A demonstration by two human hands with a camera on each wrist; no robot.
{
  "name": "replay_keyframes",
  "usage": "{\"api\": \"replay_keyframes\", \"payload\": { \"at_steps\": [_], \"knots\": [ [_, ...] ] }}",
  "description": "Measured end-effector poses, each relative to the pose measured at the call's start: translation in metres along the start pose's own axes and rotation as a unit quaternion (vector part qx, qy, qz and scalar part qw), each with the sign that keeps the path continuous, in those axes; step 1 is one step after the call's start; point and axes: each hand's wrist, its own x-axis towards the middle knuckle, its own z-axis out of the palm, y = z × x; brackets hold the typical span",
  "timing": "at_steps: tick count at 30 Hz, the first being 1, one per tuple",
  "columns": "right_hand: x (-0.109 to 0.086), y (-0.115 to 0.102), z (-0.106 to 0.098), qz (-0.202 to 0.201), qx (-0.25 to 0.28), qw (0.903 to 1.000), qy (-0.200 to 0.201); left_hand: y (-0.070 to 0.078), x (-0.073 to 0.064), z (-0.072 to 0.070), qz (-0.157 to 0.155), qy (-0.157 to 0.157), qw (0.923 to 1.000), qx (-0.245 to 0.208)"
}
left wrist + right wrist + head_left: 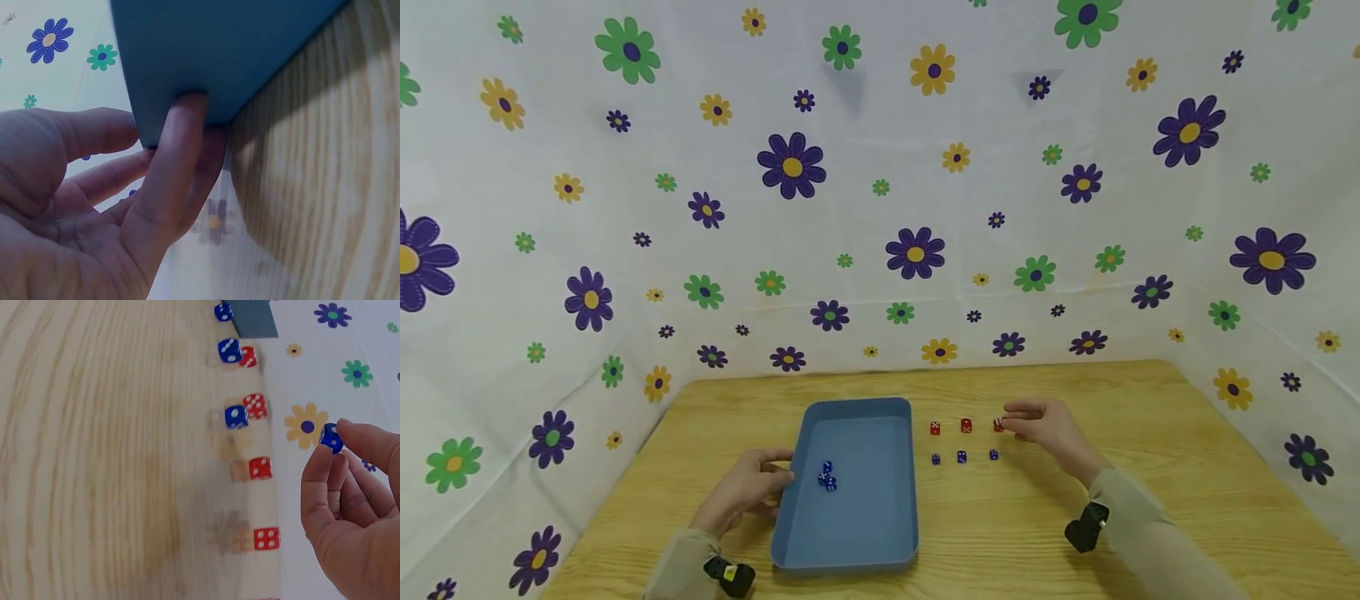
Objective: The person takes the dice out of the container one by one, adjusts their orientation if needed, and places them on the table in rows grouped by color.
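On the table lies a blue tray (pixel 842 554), with several blue dice (pixel 827 482) inside it. My left hand (pixel 747 487) grips the tray's left side; the thumb (pixel 103 131) reaches the rim and other fingers press the outer wall. To the right of the tray, my right hand (pixel 1048 429) pinches a blue die (pixel 331 439) between thumb and fingertips, above the table. In the head view the hand hides that die. Close by are a row of red dice (pixel 966 426) and, nearer me, a row of blue dice (pixel 962 457).
In the right wrist view the red row goes on with another red die (pixel 267 538). The wooden table (pixel 1037 533) is bordered by a white curtain (pixel 865 225) printed with flowers at the back and both sides.
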Motion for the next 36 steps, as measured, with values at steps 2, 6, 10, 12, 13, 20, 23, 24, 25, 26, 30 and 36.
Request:
{"api": "replay_keyframes", "payload": {
  "at_steps": [2,6,10,12,13,20,23,24,25,26,30,36],
  "knots": [
    [-0.001,0.003,-0.005,-0.002,-0.004,1.0000,0.001,0.000,0.000,0.000,0.000,0.000,1.0000,-0.001],
    [-0.002,0.009,-0.012,0.000,-0.013,0.9999,-0.001,-0.001,0.001,-0.001,0.002,-0.001,1.0000,-0.001],
    [-0.003,0.013,-0.018,0.010,-0.037,0.9993,-0.004,-0.001,0.004,0.002,0.001,-0.005,1.0000,0.002],
    [-0.003,0.015,-0.021,0.015,-0.045,0.9988,-0.008,-0.002,0.004,0.003,0.002,-0.008,1.0000,0.000],
    [-0.003,0.016,-0.022,0.019,-0.052,0.9984,-0.007,-0.002,0.005,0.003,0.004,-0.009,1.0000,-0.001],
    [-0.002,0.024,-0.022,0.035,-0.080,0.9961,-0.012,-0.003,0.004,0.001,0.002,-0.001,1.0000,0.007],
    [0.000,0.027,-0.023,0.041,-0.089,0.9951,-0.006,-0.002,0.003,0.001,0.005,-0.004,1.0000,0.005],
    [0.000,0.028,-0.024,0.042,-0.092,0.9948,-0.006,-0.001,0.004,0.001,0.005,-0.005,1.0000,0.004],
    [0.000,0.029,-0.024,0.040,-0.101,0.9941,-0.007,-0.001,0.003,0.000,0.005,-0.006,1.0000,0.004],
    [0.001,0.029,-0.024,0.041,-0.107,0.9934,-0.005,-0.001,0.003,0.000,0.005,-0.006,1.0000,0.004],
    [0.002,0.033,-0.024,0.039,-0.137,0.9897,-0.008,0.000,0.003,0.000,0.001,-0.007,1.0000,0.006],
    [0.002,0.036,-0.022,0.045,-0.146,0.9882,-0.009,0.000,0.002,-0.001,0.002,-0.005,1.0000,0.003]
  ]
}}
